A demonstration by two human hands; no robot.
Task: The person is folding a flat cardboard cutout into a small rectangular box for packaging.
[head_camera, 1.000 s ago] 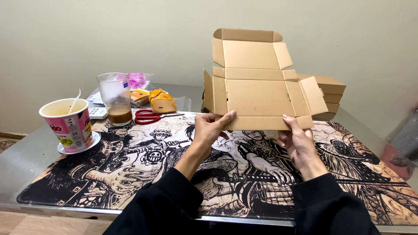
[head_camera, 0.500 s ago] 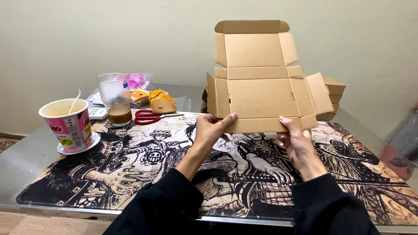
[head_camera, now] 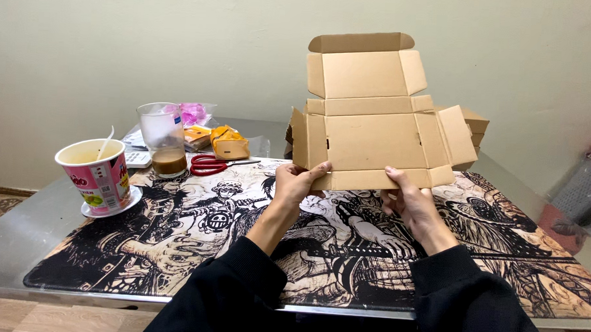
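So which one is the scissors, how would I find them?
Start at the big black-and-white picture mat that covers the table. Go to its far edge on the left side, next to the clear glass with brown drink in it. The scissors lie flat there, and they are the only thing with bright red handles.

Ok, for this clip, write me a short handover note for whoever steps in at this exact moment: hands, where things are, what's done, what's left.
Left hand: grips the lower left edge of the flat cardboard box blank, thumb on the front.
Right hand: grips the lower right edge, same way.
Blank: held upright above the printed desk mat, unfolded, side flaps and top lid panel spread open.
Nearby: finished cardboard boxes stacked behind the blank; red scissors, a glass of brown drink and a pink cup on the left.
Done: blank picked up and opened out.
Left: no wall is folded up yet; the whole box is yet to be formed.
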